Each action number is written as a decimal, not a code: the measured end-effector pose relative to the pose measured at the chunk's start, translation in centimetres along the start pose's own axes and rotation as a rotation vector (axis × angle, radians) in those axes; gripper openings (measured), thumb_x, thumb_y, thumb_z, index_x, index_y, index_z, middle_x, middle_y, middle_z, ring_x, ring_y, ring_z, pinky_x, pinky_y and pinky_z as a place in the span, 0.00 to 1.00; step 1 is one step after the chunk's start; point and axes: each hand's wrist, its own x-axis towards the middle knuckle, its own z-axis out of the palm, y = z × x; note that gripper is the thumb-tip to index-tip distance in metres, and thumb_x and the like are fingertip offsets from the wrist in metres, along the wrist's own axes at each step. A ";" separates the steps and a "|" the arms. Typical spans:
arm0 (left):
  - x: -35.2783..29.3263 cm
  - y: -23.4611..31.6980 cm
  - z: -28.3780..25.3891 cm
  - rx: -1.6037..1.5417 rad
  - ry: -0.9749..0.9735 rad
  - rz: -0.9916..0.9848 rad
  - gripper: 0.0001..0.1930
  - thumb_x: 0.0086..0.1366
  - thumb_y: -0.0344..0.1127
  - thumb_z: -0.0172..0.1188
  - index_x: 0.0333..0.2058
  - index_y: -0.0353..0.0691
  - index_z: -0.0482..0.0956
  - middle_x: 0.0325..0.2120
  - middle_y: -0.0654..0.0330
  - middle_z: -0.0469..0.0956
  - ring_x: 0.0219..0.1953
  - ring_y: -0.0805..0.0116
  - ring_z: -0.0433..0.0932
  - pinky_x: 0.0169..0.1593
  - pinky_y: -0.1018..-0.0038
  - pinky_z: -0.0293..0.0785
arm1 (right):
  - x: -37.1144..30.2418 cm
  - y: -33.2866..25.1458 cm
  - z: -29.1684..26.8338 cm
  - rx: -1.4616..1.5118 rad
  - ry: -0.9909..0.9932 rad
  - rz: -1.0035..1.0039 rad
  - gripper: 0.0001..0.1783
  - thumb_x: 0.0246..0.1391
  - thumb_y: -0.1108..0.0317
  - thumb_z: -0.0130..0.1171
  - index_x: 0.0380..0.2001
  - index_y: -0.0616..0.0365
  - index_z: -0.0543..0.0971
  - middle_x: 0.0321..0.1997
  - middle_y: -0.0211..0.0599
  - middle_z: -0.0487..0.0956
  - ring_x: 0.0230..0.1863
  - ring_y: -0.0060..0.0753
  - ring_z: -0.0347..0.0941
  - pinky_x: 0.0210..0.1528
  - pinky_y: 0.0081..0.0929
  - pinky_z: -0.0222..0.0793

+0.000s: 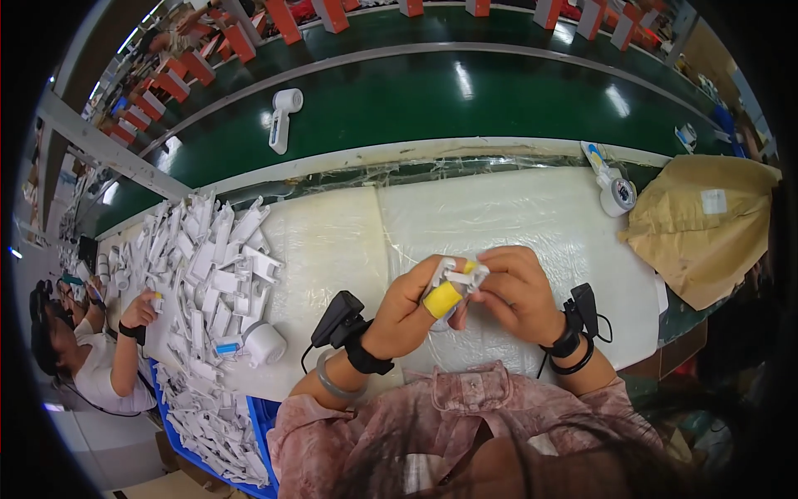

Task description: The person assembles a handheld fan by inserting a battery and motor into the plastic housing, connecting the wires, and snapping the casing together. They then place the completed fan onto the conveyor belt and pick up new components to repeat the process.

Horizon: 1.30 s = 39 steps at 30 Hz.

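Note:
In front of my chest, my left hand point(405, 309) is closed round a small white plastic part point(475, 279). Yellow wrapping covers its thumb, and another bit of yellow shows beside the part. From the other side, the fingertips of my right hand point(524, 293) pinch the same part. Fingers hide much of its shape. Left of my hands, a heap of white plastic housing pieces point(218, 258) covers the table. At the heap's near edge lies a white device with a round head point(264, 343), with a blue cylinder point(226, 348) beside it.
A blue crate point(260, 424) of similar pieces stands below the table's left edge. A brown paper bag point(702, 220) and another round-headed device point(617, 195) lie at the right. Beyond runs a green conveyor point(374, 100) carrying a white handheld device point(283, 119). A co-worker point(108, 366) sits at far left.

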 end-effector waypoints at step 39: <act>0.1 -2.6 0.6 0.447 0.090 -0.158 0.29 0.56 0.14 0.47 0.58 0.34 0.59 0.41 0.57 0.70 0.34 0.76 0.73 0.32 0.78 0.77 | -0.9 0.2 0.9 0.013 0.193 -0.042 0.15 0.36 0.78 0.69 0.32 0.55 0.80 0.32 0.31 0.79 0.34 0.33 0.76 0.47 0.37 0.70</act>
